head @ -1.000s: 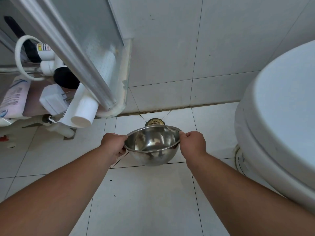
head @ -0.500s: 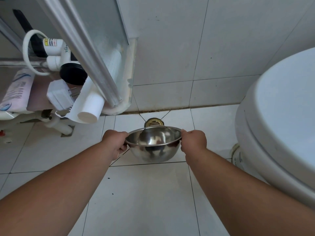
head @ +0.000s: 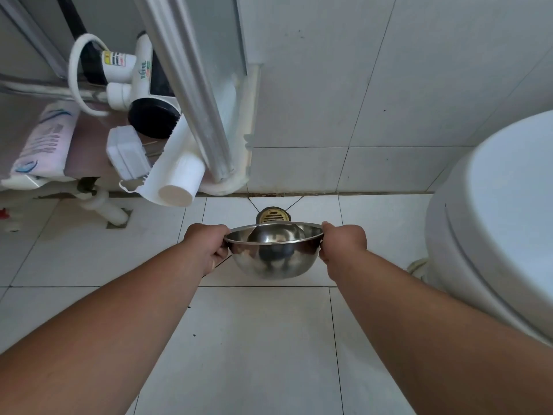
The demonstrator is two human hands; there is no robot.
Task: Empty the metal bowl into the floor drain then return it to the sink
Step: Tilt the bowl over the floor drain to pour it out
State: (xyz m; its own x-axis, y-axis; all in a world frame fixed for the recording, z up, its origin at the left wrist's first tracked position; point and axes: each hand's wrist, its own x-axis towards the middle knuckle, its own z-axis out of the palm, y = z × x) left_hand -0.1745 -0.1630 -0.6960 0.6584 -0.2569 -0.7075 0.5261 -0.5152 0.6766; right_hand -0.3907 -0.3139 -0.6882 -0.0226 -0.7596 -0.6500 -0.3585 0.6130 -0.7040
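Observation:
I hold a shiny metal bowl [head: 273,256] by its rim with both hands, above the white tiled floor. My left hand [head: 207,244] grips the left edge and my right hand [head: 343,246] grips the right edge. The bowl tips away from me, so its mouth shows as a thin ellipse. Just beyond its far rim, a brass floor drain [head: 273,216] sits in the floor near the wall. The sink is out of view.
A white toilet [head: 490,223] fills the right side. At left a metal post [head: 191,94] leans over a low shelf with a white paper roll [head: 179,187], a white plug block [head: 127,154], pipes and a plastic pack [head: 45,145]. A tiled wall [head: 344,100] stands behind the drain.
The bowl has tilted further forward toward the drain, its opening narrowing from my view. My view has shifted so more of the shelf at left shows.

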